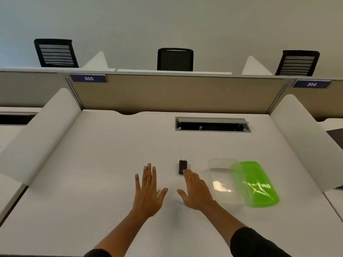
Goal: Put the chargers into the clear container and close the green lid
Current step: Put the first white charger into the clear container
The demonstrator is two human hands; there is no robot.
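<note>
The right hand (195,190) lies flat and spread, palm down, low over the white counter (104,164), and holds nothing; its longest fingertips (185,172) reach the near end of a black charger (182,166), touching it or all but touching, which the view does not settle. That charger rests on the counter with its prongs pointing away from the person. The left hand (148,190) is spread and empty too, palm down, just beside the right one with a narrow gap between the thumbs; a small pale thing shows in that gap, too blurred to name. To the right of the right hand sits the clear container (222,180), open, with a pale blurred shape inside that could be a white charger or only glare. The green lid (254,184) is tilted up along the container's far right side and looks attached there, though that cannot be confirmed. By this reading the task is barely begun: the black charger is still outside, nothing is gripped, and the lid is not yet closed. Both forearms stretch forward from dark sleeves.
</note>
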